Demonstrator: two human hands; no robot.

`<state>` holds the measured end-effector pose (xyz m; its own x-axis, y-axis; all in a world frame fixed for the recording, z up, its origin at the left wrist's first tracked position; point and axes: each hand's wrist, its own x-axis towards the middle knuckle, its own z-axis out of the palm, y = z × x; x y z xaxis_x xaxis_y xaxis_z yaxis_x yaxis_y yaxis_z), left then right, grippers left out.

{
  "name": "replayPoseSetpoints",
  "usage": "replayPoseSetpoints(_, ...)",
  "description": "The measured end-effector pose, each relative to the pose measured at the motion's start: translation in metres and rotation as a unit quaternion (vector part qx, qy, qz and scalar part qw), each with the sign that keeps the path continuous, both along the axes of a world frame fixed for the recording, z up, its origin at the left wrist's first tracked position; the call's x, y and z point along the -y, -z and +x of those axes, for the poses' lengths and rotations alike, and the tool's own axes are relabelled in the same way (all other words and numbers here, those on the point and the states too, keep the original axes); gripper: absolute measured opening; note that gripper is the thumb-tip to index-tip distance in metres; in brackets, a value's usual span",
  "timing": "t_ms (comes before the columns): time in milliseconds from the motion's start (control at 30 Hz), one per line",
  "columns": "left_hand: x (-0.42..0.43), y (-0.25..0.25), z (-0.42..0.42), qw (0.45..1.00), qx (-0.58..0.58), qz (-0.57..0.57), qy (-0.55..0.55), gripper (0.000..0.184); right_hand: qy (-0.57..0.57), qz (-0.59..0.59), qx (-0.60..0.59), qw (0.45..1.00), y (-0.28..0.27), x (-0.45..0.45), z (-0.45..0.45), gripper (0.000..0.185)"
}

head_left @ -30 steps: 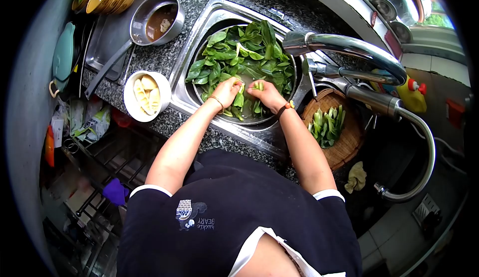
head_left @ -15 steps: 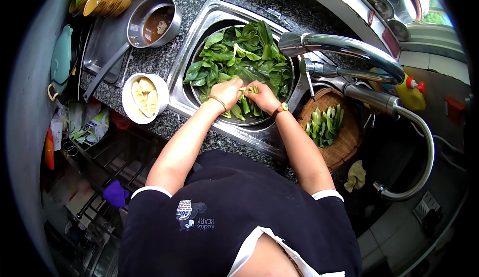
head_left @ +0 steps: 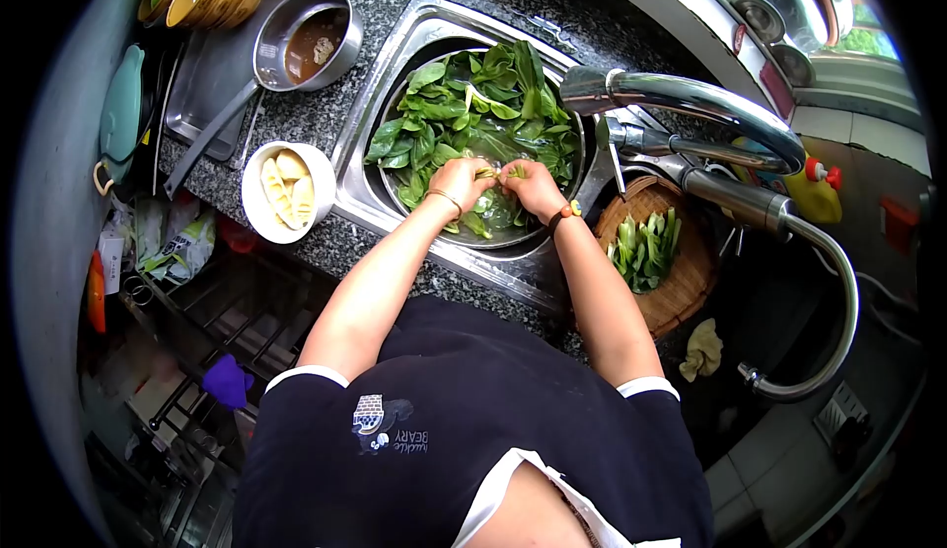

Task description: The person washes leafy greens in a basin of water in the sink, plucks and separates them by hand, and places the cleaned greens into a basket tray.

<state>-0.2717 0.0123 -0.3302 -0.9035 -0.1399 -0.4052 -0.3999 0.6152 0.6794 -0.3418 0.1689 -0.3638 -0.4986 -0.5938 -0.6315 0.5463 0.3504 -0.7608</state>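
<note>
Leafy greens (head_left: 434,104) fill a round metal basin (head_left: 513,243) of water, which sits inside the steel sink (head_left: 352,168). Over the basin's near half, my left hand (head_left: 462,183) is closed in a pinch on a pale green piece of the greens. Close beside it, my right hand (head_left: 534,191) pinches another piece, its fingertips a small gap from the left ones. Loose leaves and stems float beneath both hands. The ends of the held pieces are mostly hidden by my fingers.
A chrome faucet (head_left: 710,94) arches over the sink's right side. Trimmed greens (head_left: 646,252) lie on a woven tray (head_left: 695,282) at right. To the left stand a white bowl (head_left: 324,188) of pale yellow pieces and a saucepan (head_left: 347,53) with brown liquid.
My hands have moved slightly apart, from touching around the greens to a small gap. Water shows more between and below them. The surrounding things stay in place.
</note>
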Motion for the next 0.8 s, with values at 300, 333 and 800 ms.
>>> replayPoseSetpoints(300, -0.02, -0.001, -0.006, 0.976, 0.072, -0.185, 0.088, 0.018, -0.197, 0.278, -0.313, 0.887, -0.025, 0.013, -0.004, 0.023)
replayPoseSetpoints(333, -0.017, -0.003, -0.008, 0.977, 0.081, -0.188, 0.061, 0.017, -0.181, 0.276, -0.334, 0.883, -0.023, 0.011, -0.004, 0.024)
replayPoseSetpoints(800, 0.005, -0.015, -0.006, 0.864, 0.054, 0.462, -0.19, 0.022, 0.186, -0.074, 0.152, 0.968, -0.051, 0.003, -0.001, 0.014)
